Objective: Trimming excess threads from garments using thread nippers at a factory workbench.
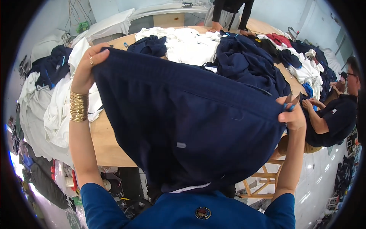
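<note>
by table (108, 143), navy garment (190, 114) held taut, left grip (89, 66), right grip (295, 119) with snips (292, 98)

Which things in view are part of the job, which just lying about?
Job in hand:
navy garment, held up by left hand and right hand
blue-handled snips, also in the right hand

Lying about:
white garments and navy heap on the table
red cloth

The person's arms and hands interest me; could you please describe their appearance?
Both short sleeves are plain blue fabric. Stacked thin golden bangles circle the left wrist; the left hand wears a golden ring. No jewellery shows on the right hand.
</note>
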### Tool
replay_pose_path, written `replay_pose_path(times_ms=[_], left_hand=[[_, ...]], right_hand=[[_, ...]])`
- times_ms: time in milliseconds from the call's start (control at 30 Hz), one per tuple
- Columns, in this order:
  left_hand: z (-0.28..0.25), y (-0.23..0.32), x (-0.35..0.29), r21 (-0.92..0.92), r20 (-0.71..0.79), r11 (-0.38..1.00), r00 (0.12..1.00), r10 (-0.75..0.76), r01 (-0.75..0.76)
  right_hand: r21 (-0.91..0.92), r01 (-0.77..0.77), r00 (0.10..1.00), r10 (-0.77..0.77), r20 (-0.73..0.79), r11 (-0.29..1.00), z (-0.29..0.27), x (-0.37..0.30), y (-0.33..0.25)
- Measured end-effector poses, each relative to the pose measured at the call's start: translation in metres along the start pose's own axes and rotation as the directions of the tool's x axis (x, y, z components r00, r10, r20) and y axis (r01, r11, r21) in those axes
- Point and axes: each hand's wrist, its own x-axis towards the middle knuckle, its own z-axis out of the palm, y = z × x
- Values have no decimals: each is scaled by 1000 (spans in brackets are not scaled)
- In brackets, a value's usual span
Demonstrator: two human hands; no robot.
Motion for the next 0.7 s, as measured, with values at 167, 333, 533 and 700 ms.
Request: replay_pose_path(times_ms=[167, 333, 533, 700], left_hand=[[25, -10, 25, -3, 174, 999, 984, -37, 38], [49, -21, 38, 5, 139, 997, 988, -71, 71], [100, -130, 64, 567, 145, 787, 911, -386, 244], [179, -221, 21, 786, 205, 570, 971, 124, -239]], right_hand=[[-38, 14, 989, -20, -145, 999, -38, -9, -7], [-158, 21, 982, -50, -183, 987, -53, -12, -6], [-616, -43, 995, -22, -97, 786, -52, 38, 72], [-807, -91, 916, -268, -297, 583, -33, 28, 168]])
